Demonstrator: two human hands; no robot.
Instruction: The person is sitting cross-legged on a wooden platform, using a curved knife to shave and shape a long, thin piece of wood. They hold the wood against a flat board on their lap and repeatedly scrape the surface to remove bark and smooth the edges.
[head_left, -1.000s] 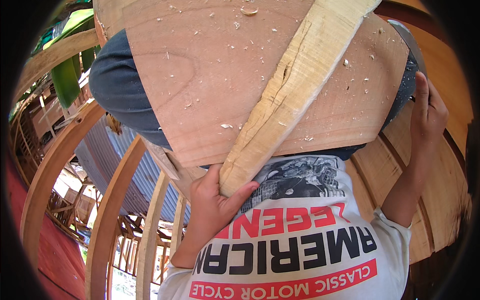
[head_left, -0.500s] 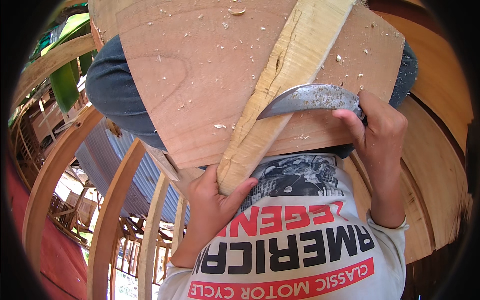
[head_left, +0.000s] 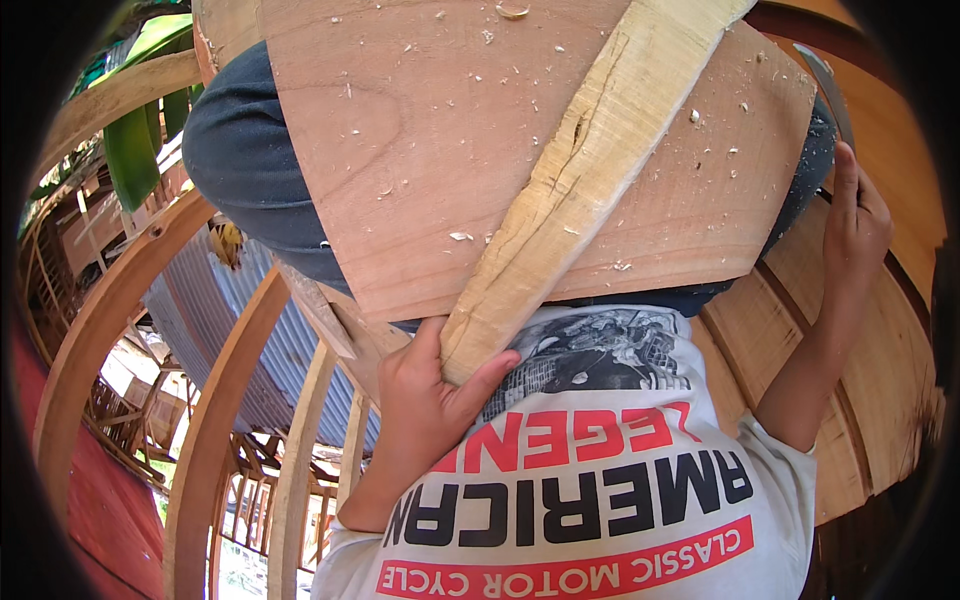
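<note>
in the head view, holding a pale stick [head_left: 585,175] with the left grip [head_left: 422,392], a curved knife [head_left: 829,88] with the right grip [head_left: 858,207]. resting the stick across a board [head_left: 390,190] with wood bits [head_left: 460,236], near planks [head_left: 835,420] at right, posts [head_left: 212,440] and wavy metal [head_left: 198,305] at left.

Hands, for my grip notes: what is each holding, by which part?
Left hand: the wooden strip, by its near end. Right hand: the curved knife, apparently by its hidden handle.

So it's a head-worn fisheye aimed down past the wearer's white shirt [head_left: 580,505] at the wood strip [head_left: 588,170] over the board [head_left: 430,150], pretty close, edges bending near the rim.
</note>
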